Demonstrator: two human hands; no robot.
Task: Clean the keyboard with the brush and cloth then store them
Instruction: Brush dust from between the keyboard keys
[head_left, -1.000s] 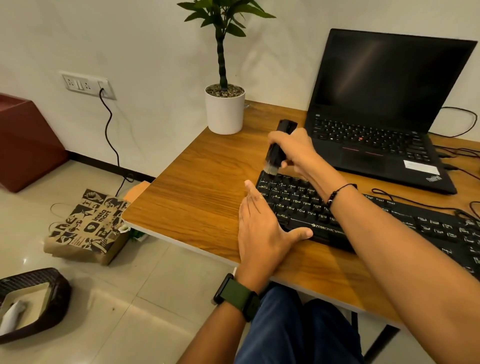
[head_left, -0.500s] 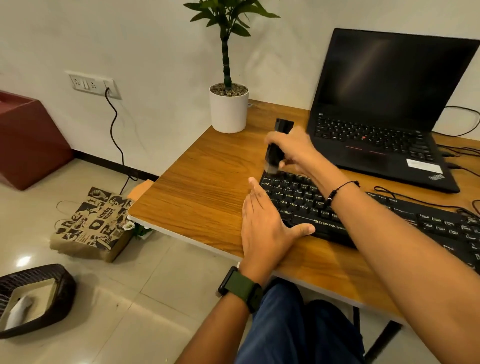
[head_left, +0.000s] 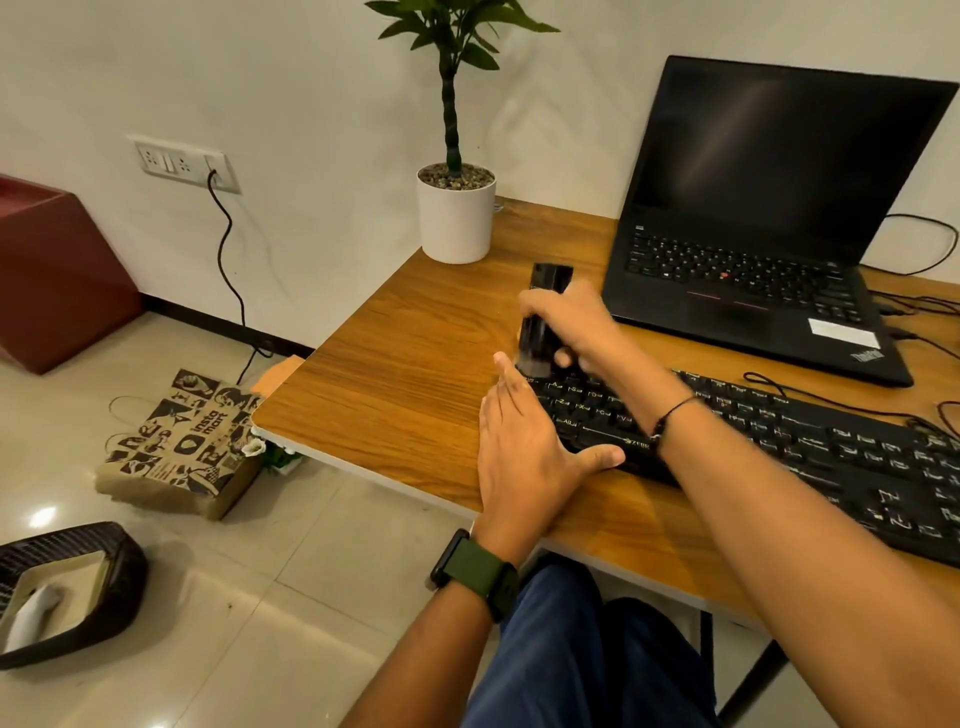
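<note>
Since a moment ago the brush (head_left: 540, 332) moved to the keyboard's (head_left: 779, 441) left corner, right hand (head_left: 571, 325) clamped around it, blurred. Wooden desk (head_left: 415, 374) holds the keyboard, cut off at right. Left hand (head_left: 524, 457) lies flat, fingers together, at its edge. Floor basket (head_left: 67, 592) contains something white, unclear.

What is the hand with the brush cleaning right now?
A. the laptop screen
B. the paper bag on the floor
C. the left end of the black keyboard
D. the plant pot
C: the right hand holds the brush with its bristles down at the left end of the keyboard, which the left hand steadies.
</note>
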